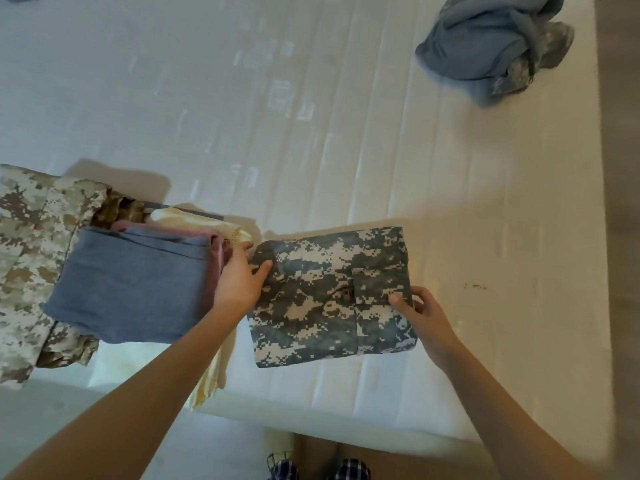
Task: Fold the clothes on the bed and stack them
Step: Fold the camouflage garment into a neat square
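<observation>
1. Grey camo bundle [322,306] lies between our left hand [239,282] and right hand [424,317], long axis hand to hand.
2. Both hands pinch it, one per end.
3. Just outside our left hand lies the stack [131,289]; we'd go leftward.

On the bed [311,133], the folded garment [322,313] lies near, just right of the stack [131,289], with an unfolded heap [485,53] far right.
</observation>
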